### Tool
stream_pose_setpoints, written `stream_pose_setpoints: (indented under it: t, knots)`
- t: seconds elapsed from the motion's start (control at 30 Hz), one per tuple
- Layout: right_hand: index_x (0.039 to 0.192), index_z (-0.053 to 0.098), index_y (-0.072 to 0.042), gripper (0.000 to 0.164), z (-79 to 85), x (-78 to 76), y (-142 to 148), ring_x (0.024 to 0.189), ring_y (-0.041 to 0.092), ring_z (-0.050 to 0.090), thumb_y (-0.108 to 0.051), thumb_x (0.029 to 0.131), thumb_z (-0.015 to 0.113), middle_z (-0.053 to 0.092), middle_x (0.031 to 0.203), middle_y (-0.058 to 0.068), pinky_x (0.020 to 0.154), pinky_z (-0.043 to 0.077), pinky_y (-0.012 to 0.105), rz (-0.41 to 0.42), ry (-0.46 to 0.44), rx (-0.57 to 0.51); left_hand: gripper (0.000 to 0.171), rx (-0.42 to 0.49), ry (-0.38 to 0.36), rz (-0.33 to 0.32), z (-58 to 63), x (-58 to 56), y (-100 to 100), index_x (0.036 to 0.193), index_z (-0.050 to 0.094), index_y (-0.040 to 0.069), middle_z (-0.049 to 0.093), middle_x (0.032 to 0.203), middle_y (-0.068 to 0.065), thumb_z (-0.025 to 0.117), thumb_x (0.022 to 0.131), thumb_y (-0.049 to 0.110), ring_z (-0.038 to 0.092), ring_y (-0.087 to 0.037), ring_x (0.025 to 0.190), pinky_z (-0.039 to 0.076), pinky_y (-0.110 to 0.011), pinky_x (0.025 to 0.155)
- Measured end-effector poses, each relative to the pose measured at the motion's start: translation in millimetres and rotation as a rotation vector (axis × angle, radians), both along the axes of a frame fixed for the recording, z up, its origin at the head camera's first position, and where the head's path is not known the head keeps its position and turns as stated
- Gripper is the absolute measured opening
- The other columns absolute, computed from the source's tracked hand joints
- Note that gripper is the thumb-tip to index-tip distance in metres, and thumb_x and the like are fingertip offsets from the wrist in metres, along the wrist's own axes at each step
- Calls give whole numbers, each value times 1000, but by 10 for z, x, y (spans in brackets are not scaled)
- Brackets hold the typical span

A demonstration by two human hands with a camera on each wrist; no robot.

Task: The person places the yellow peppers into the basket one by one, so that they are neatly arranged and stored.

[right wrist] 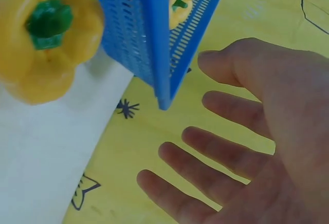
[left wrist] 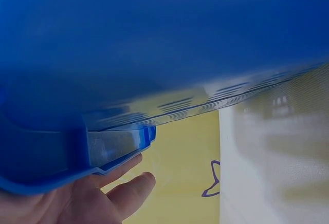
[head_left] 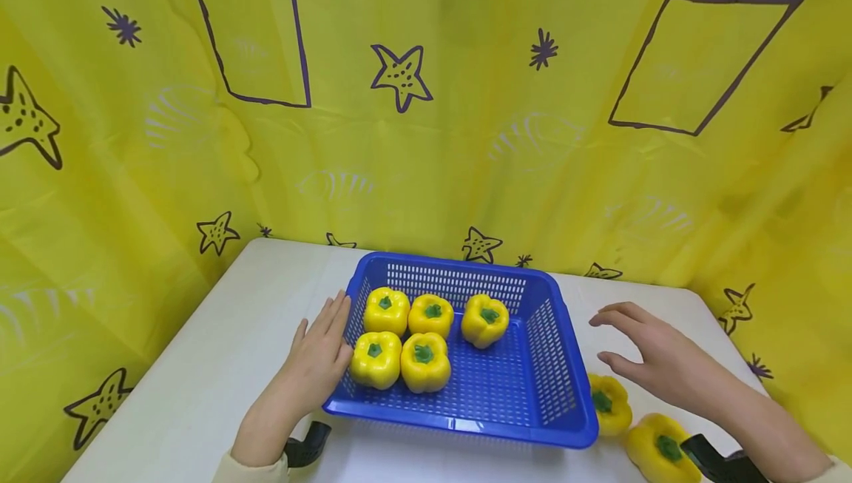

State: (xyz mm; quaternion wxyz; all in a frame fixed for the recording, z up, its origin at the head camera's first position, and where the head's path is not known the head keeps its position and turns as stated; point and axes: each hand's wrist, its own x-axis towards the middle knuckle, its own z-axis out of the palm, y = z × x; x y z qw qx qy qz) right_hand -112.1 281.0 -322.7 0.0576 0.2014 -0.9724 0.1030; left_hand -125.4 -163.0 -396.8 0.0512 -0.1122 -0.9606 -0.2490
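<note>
Blue basket [head_left: 492, 390] of five yellow peppers [head_left: 376, 370] between unclenched hands [head_left: 319, 353] [head_left: 655, 353], the left against it

Curtained off where I work; home or lab, can't tell. Yellow starfish-print curtain [head_left: 452, 165] backs, flanks my white table [head_left: 226, 335].

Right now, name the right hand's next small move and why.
Probably lower the right hand to the loose pepper nearest the blue basket: the hand is empty, that pepper lies nearby, and the basket, holding five peppers, shows bare floor on its right.
</note>
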Motion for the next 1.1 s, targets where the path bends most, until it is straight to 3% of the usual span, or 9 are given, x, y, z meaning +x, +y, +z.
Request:
stream_pose_setpoints:
  t: [0.17,0.6,0.83,1.1]
  knots:
    - [117,65,-16,38,-92,52,88,105,27,65,-20,82,79,63,121,4,84,58,47,-14,-53,-5,63,-3,1,-2,18,6,5,154,26,-2,23,164,-18,45,97,14,21,-41,151,13,-72,116]
    - [126,59,-18,51,-334,93,152,118,34,58,-35,81,78,56,133,8,93,54,54,-57,-420,-86,62,-2,11,-2,22,10,3,154,27,-2,24,164,-18,45,97,14,22,-41,151,14,-72,116]
    - [131,57,-15,64,-413,94,109,122,36,56,-36,76,83,55,136,10,97,50,60,-87,-518,-106,63,2,-5,2,19,5,5,155,26,-2,22,164,-18,45,97,15,21,-40,151,14,-72,116]
    - [137,53,-11,75,-488,101,77,126,37,53,-34,73,85,54,140,12,101,46,61,-85,-566,-114,63,0,5,4,7,2,6,154,27,-2,23,163,-18,46,97,15,22,-41,151,15,-72,115]
